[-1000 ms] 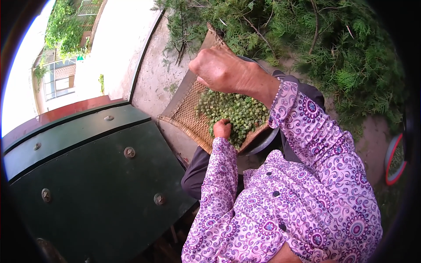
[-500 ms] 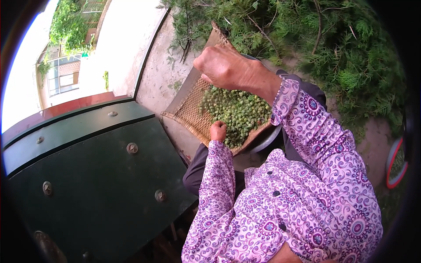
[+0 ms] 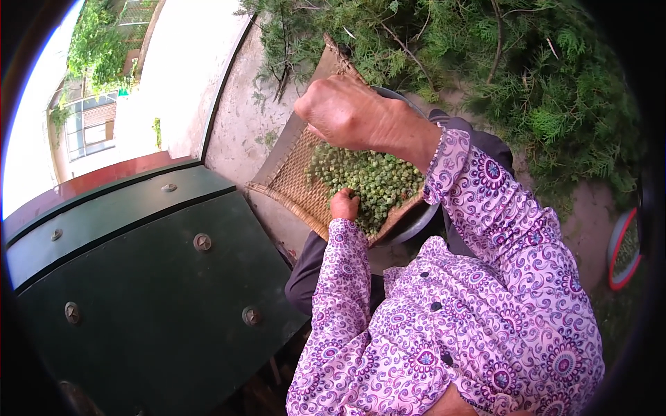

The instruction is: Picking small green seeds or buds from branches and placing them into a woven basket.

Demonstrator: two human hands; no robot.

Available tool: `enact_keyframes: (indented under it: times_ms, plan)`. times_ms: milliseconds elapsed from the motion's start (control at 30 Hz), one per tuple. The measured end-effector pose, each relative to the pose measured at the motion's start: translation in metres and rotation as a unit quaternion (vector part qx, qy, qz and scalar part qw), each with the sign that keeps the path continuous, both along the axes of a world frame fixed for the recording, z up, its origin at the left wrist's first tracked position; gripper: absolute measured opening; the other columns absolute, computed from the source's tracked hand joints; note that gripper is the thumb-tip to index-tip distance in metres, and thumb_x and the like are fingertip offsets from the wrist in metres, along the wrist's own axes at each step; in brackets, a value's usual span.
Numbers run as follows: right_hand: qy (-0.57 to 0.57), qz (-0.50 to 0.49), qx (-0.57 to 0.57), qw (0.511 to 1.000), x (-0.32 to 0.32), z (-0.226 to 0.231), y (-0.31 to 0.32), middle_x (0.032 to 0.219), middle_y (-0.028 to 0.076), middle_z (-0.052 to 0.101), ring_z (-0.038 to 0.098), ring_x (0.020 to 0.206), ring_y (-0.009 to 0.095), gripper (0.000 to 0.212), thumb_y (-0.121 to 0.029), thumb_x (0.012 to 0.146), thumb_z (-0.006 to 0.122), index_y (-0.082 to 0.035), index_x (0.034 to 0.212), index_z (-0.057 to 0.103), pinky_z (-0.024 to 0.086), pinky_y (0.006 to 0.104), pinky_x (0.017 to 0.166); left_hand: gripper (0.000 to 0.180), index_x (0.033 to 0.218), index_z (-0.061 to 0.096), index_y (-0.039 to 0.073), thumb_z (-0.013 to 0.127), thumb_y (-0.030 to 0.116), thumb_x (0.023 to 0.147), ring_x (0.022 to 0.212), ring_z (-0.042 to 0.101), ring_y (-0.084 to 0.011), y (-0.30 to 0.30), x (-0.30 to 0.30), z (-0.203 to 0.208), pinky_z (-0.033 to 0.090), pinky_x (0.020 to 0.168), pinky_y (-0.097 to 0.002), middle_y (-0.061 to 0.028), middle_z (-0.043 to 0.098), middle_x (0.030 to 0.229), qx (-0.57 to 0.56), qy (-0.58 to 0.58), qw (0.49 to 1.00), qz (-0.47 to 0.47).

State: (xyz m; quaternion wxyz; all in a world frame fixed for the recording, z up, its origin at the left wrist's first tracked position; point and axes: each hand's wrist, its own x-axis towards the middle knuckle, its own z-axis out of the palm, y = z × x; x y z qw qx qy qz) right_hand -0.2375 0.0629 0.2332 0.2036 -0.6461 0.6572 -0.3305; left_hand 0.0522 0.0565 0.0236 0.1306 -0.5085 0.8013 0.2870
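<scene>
A woven winnowing basket [image 3: 284, 166] lies tilted across my lap, heaped with small round green cones [image 3: 392, 184]. My left hand [image 3: 344, 205] is at the near side of the heap, touching the cones, its fingers curled inward; what is between them is too small to make out. Raised over the far part of the basket is my right hand [image 3: 340, 111], closed in a fist with its back toward me. Its fingertips and anything within them are hidden. Part of the basket and cones lies behind this hand and wrist.
A metal basin [image 3: 418, 225] shows beneath the basket's right side. Cut evergreen branches [image 3: 541, 90] are piled at the far right. To the left stands a dark green metal door panel [image 3: 152, 291] with round studs. A red-rimmed round object [image 3: 626, 248] is at the right edge.
The view has shifted slightly. My left hand has moved a little to the right over the cones. My right fist stays raised above the basket.
</scene>
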Motion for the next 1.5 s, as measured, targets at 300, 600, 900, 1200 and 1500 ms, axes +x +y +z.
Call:
enact_keyframes:
  times_ms: [300,600,900,1200,1500]
  plan:
    - [-0.015,0.006,0.023,1.0,-0.001,0.009,0.0,0.066,0.017,0.059,0.061,0.064,0.027,0.006,-0.004,0.072,0.055,0.001,0.07,0.058,0.052,0.0368,0.06,0.02,0.084,0.066,0.007,0.061,0.016,0.067,0.072,0.062,-0.0287,0.002,-0.01,-0.005,0.049,0.07,-0.0353,-0.0174,0.063,0.077,-0.055,-0.113,0.99,-0.06]
    - [0.009,0.007,0.027,1.0,-0.002,0.009,-0.001,0.072,0.017,0.059,0.061,0.069,0.028,0.009,-0.008,0.074,0.057,0.001,0.074,0.058,0.051,0.0378,0.067,0.008,0.077,0.06,0.0,0.061,0.007,0.073,0.059,0.05,-0.0079,-0.006,0.029,0.007,0.042,0.056,-0.0238,-0.0008,0.057,0.066,0.051,0.219,0.957,0.183]
    - [-0.013,-0.002,0.053,0.999,-0.007,0.005,0.002,0.076,0.016,0.06,0.061,0.072,0.028,0.011,-0.011,0.076,0.058,0.0,0.078,0.057,0.05,0.0397,0.071,0.013,0.083,0.059,0.002,0.062,0.002,0.071,0.068,0.057,-0.0176,0.116,0.003,0.028,0.046,0.064,-0.0283,-0.0096,0.059,0.078,0.043,0.185,0.981,-0.023]
    - [-0.051,0.0,0.075,0.996,-0.006,0.004,0.006,0.074,0.013,0.058,0.06,0.073,0.023,0.012,-0.012,0.079,0.058,-0.001,0.074,0.056,0.051,0.0381,0.072,0.013,0.08,0.062,0.004,0.064,0.012,0.069,0.077,0.058,-0.0319,0.133,-0.019,0.019,0.047,0.068,-0.0386,-0.0124,0.059,0.082,0.087,0.164,0.977,-0.101]
    - [-0.002,0.001,0.037,0.999,-0.001,-0.005,-0.001,0.071,0.016,0.059,0.061,0.068,0.027,0.012,-0.01,0.075,0.059,0.001,0.073,0.058,0.052,0.0376,0.068,0.017,0.088,0.062,0.012,0.061,0.011,0.071,0.075,0.059,-0.0295,0.099,-0.043,0.012,0.047,0.062,-0.0403,-0.0098,0.056,0.085,-0.069,0.063,0.986,-0.139]
